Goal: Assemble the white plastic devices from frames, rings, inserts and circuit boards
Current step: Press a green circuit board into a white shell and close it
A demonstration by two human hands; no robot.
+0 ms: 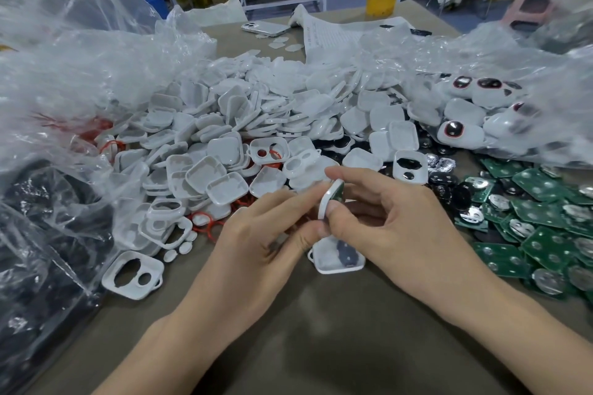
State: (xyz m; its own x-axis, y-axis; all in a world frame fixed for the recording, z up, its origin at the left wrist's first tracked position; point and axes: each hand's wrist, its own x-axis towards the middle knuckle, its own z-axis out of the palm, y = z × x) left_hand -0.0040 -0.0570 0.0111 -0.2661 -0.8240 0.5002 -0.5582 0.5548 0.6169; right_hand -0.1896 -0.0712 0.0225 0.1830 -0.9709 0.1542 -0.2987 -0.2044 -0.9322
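In the head view, a white cover (328,202) with a green circuit board (338,189) seated in it is held on edge above the table (288,346), just in front of the person. It is pinched from both sides. The left hand (256,234) is closed on its near edge with forefinger and thumb. The right hand (398,221) is curled over it, with the forefinger across the top and the thumb pressed to the rim. The upright hold is judged to let the board be pushed home while its seating is checked. Directly beneath, a white frame (324,261) fitted with a dark insert (348,255) is laid inner side up, presumably so that the cover can be closed onto it next.

Stock is kept within reach. Loose covers (224,151) are spilled in a heap from a clear plastic bag (80,74) on the left, with red rings (208,224) showing among them. A bare frame (133,277) with two openings lies apart at the near left. Spare circuit boards (539,234) are piled on the right, and black inserts (449,192) lie between them and the heap. A second clear bag (529,58) at the far right is filled with finished devices (462,133). What is held in the dark bag (38,234) at the near left cannot be told.
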